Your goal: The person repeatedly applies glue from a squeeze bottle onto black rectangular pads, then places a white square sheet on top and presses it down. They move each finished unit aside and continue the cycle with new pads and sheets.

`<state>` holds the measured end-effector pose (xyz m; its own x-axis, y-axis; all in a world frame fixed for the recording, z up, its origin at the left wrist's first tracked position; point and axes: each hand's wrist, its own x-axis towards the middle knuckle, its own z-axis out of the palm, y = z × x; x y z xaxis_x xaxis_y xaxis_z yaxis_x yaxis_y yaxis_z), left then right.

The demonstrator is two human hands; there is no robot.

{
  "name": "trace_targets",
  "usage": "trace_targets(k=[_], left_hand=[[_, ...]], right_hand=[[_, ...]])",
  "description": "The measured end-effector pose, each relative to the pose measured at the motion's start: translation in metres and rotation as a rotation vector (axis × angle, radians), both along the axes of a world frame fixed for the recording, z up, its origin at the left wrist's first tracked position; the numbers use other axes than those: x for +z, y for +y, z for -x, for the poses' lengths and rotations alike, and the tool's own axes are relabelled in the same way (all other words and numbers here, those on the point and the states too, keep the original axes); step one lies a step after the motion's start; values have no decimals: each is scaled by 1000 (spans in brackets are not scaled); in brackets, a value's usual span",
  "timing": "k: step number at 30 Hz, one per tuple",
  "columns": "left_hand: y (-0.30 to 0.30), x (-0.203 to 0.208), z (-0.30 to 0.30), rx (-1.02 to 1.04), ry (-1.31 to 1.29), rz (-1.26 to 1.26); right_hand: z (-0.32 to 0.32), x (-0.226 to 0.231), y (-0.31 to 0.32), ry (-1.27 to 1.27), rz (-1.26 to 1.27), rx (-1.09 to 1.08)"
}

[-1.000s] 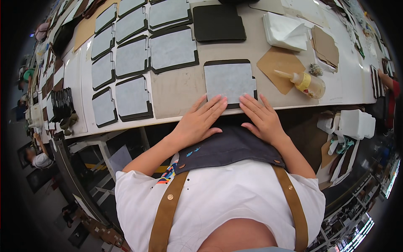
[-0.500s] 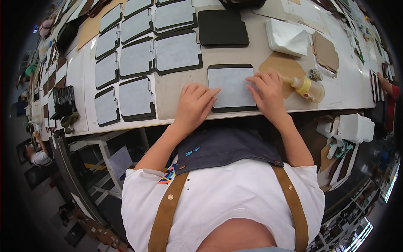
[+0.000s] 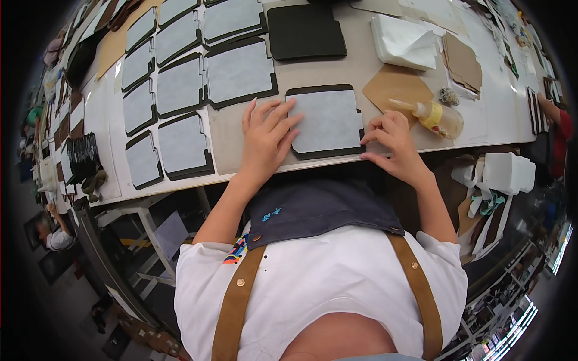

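Observation:
In front of me on the table lies a black panel (image 3: 328, 155) with a pale blue-grey sheet (image 3: 325, 123) on top, its dark border showing along the top, bottom and notched right side. My left hand (image 3: 265, 135) rests at the panel's left edge, fingers stretched out and some fingertips over the sheet. At the lower right corner, my right hand (image 3: 391, 141) has its fingers curled and its thumb below, the panel's edge between them. Just beyond that hand, a clear glue bottle (image 3: 442, 120) with a yellow band and pointed nozzle lies on its side.
Several similar sheet-covered panels (image 3: 180, 87) stand in rows at the left. A bare black panel (image 3: 307, 33) lies farther back. White sheets (image 3: 403, 45), brown card pieces (image 3: 462, 66) and a tan sheet (image 3: 394, 90) are at the right. Another person's hand (image 3: 549, 111) shows far right.
My right hand has gone from the sheet's upper right down to the panel's lower right corner. My left hand has spread along the left edge. The notched right border now shows.

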<state>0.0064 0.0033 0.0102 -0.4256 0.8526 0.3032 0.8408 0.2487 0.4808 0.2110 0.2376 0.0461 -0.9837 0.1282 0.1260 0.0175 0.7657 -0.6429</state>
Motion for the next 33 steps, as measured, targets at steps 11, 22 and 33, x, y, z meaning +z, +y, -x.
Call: trace_targets(k=[11, 22, 33], left_hand=[[-6, 12, -1, 42, -20, -57], [-11, 12, -6, 43, -50, -44], [-7, 14, -19, -18, -122, -37]], right_hand=[[0, 4, 2, -37, -32, 38], [2, 8, 2, -68, -57, 47], [0, -3, -1, 42, -160, 25]])
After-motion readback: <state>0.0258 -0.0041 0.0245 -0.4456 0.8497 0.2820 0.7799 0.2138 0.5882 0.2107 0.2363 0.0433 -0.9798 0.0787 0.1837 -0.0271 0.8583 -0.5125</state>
